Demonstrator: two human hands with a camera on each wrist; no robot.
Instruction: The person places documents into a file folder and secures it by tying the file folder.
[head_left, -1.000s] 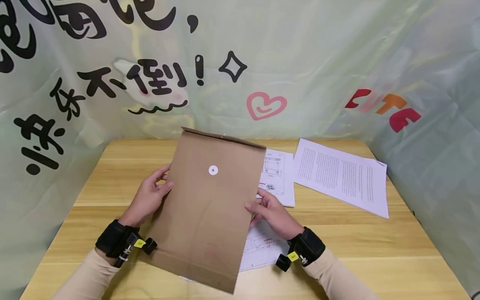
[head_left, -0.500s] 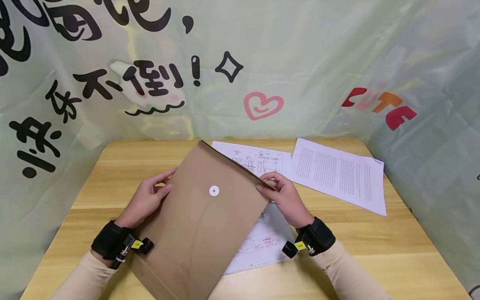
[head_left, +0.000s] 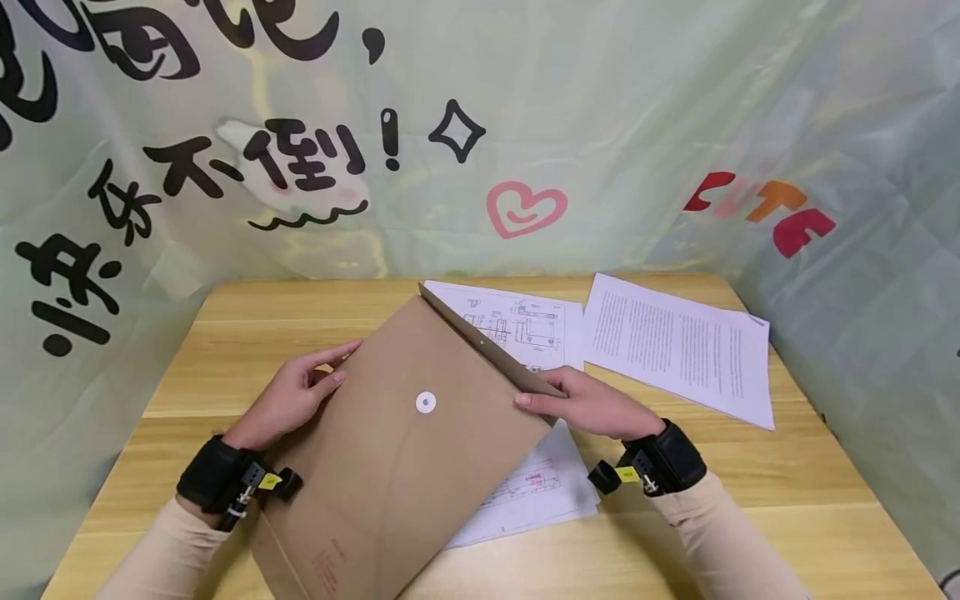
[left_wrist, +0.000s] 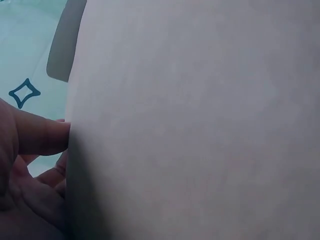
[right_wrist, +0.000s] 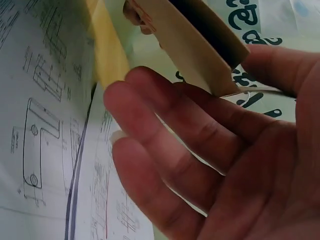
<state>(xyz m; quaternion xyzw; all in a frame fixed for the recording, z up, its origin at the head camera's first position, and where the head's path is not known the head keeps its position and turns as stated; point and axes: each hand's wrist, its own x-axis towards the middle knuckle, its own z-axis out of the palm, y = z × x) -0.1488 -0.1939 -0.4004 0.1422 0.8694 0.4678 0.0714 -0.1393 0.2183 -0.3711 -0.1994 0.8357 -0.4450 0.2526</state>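
A brown kraft-paper envelope (head_left: 382, 483) with a white round button (head_left: 425, 402) is held tilted over the table, its top edge slanting down to the right. At that edge a narrow flap (head_left: 480, 342) stands up. My left hand (head_left: 288, 404) grips the left edge, and its thumb (left_wrist: 45, 137) meets the paper's border in the left wrist view. The right hand (head_left: 596, 404) pinches the top right corner by the flap, thumb on the front. In the right wrist view, a dark gap (right_wrist: 210, 30) shows along the envelope's (right_wrist: 190, 55) end, and several fingers extend underneath.
Drawing sheets (head_left: 558, 325) lie behind the envelope, and another drawing sheet (head_left: 525, 500) is partly covered by it. A text page (head_left: 675, 350) rests at the back right of the wooden table (head_left: 750, 500). A printed curtain (head_left: 622, 125) hangs close behind.
The envelope has turned clockwise, its top right corner dropping. My right hand has shifted from the middle of the right edge to the corner by the flap. The left hand stays at the left edge.
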